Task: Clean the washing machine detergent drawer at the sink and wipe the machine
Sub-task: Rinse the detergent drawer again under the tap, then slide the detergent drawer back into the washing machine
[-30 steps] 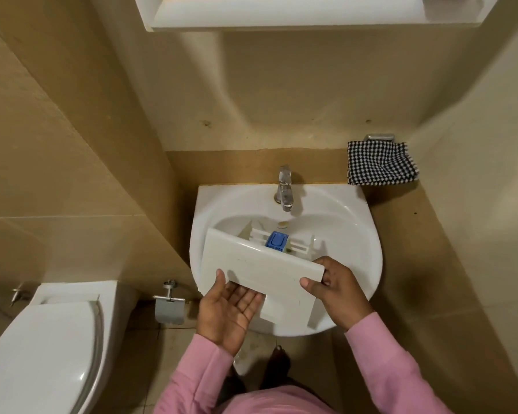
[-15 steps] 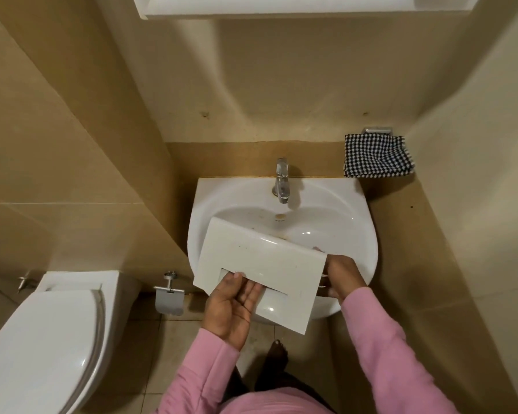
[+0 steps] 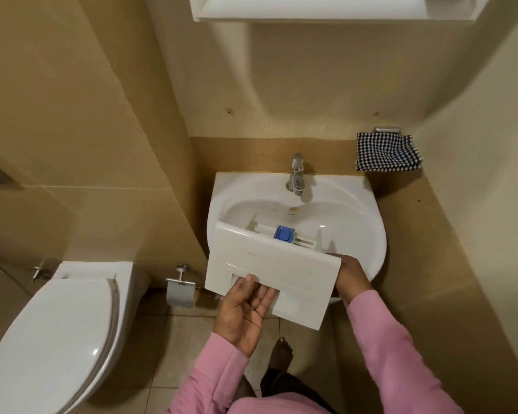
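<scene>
While the left hand (image 3: 245, 306) is turned palm up with its fingers laid nearly straight into the handle recess of the detergent drawer (image 3: 269, 264), the tips being hidden there, the right hand (image 3: 349, 273) is closed round the right end of the front panel, its fingers concealed behind it. The drawer is thus held between both hands over the near rim of the sink (image 3: 377, 234). The panel's long axis is seen to run left to right, with the right end a little nearer, and the compartment body, with its blue insert (image 3: 283, 233), is pointed away into the basin. The tap (image 3: 296, 174) is set on the far rim, apart from the drawer, with no water seen running. It is judged to lie nearer the right hand, so that hand would most easily be freed to open it while the drawer is supported by the left. A checked cloth (image 3: 386, 152) is hung at the far right, and a toilet (image 3: 57, 324) is seen at the left.
</scene>
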